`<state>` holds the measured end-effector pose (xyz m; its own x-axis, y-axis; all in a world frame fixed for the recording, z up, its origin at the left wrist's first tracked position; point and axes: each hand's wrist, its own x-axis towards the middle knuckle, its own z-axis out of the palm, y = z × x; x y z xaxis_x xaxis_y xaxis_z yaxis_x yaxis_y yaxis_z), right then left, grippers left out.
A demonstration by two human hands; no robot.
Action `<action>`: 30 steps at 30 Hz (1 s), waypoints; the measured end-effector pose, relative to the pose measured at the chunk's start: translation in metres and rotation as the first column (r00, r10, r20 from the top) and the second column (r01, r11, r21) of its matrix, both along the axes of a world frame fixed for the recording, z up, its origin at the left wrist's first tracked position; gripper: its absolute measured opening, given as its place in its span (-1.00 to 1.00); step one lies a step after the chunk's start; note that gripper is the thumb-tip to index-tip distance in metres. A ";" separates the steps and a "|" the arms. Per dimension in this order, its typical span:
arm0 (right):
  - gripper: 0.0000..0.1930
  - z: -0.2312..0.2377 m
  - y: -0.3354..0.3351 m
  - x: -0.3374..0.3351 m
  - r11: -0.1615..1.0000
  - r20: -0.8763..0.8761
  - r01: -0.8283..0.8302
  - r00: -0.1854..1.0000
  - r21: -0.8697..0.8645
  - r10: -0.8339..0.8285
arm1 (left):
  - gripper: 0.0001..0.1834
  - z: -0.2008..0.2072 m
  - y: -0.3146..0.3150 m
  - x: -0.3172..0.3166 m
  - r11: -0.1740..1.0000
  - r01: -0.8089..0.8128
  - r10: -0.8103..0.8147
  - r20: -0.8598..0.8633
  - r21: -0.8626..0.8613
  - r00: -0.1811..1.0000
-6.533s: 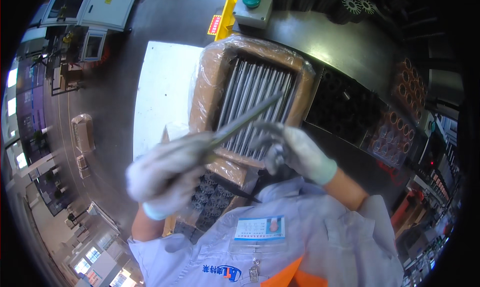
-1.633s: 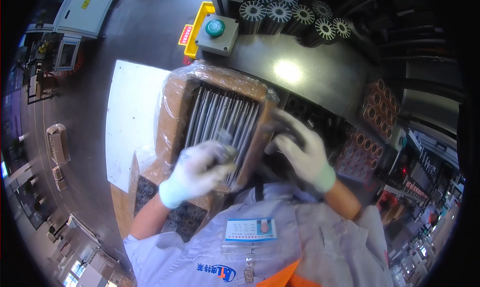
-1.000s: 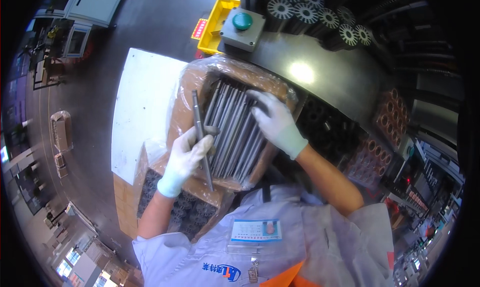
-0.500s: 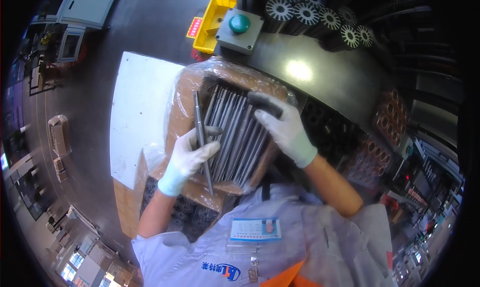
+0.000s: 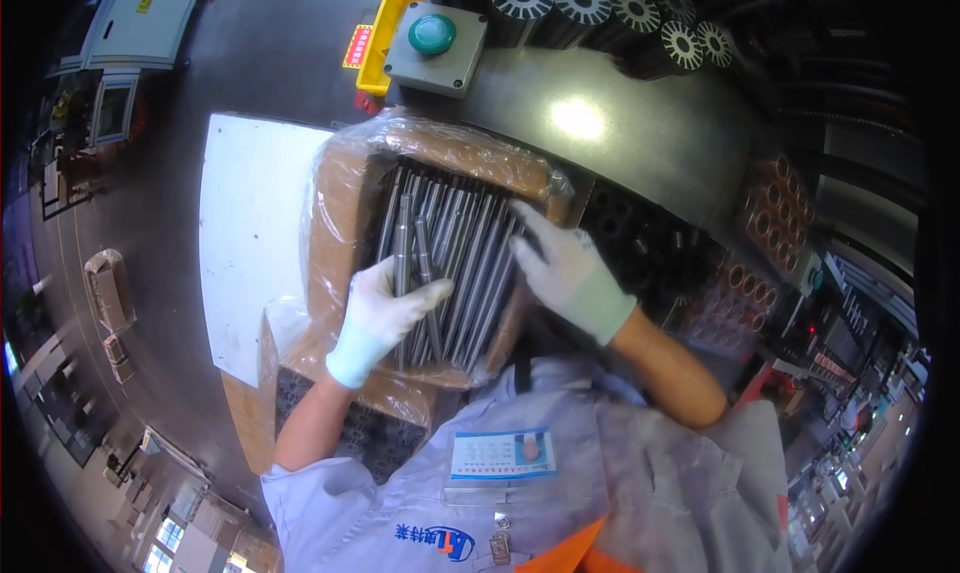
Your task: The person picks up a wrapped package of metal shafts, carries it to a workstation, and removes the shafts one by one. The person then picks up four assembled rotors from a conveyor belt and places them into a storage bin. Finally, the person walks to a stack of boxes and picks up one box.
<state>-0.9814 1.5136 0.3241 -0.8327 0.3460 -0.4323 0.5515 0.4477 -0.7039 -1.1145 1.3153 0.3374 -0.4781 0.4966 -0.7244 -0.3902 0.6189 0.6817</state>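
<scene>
My left hand point(image 5: 385, 308), in a white glove, is closed around two slim metal shafts point(image 5: 404, 235). They stand slightly apart at their upper ends, and the thumb lies across them. Below them an open cardboard box point(image 5: 333, 208), lined with clear plastic, holds many similar grey metal shafts point(image 5: 470, 243) lying side by side. My right hand point(image 5: 578, 278), gloved too, is over the box's right side, its thumb and index finger apart. Its darkened fingertips are at the shafts there; whether they touch one I cannot tell.
A grey control box with a green push button point(image 5: 432, 34) stands beyond the box, beside a yellow bin point(image 5: 385, 33). Slotted round metal cores point(image 5: 582, 1) are stacked on the metal table point(image 5: 640, 123). A white board point(image 5: 255, 243) lies left; dark parts point(image 5: 640, 233) sit right.
My left hand has gone from holding one shaft to holding two, now more upright over the box. My right hand's fingers have shifted slightly down along the right side. The whole view has shifted a little.
</scene>
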 end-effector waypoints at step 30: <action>-0.83 -0.002 0.023 0.003 0.707 -0.005 0.303 0.917 -0.639 -0.399 | -0.80 -0.009 -0.012 -0.003 0.986 -0.093 0.064 0.206 0.135 0.976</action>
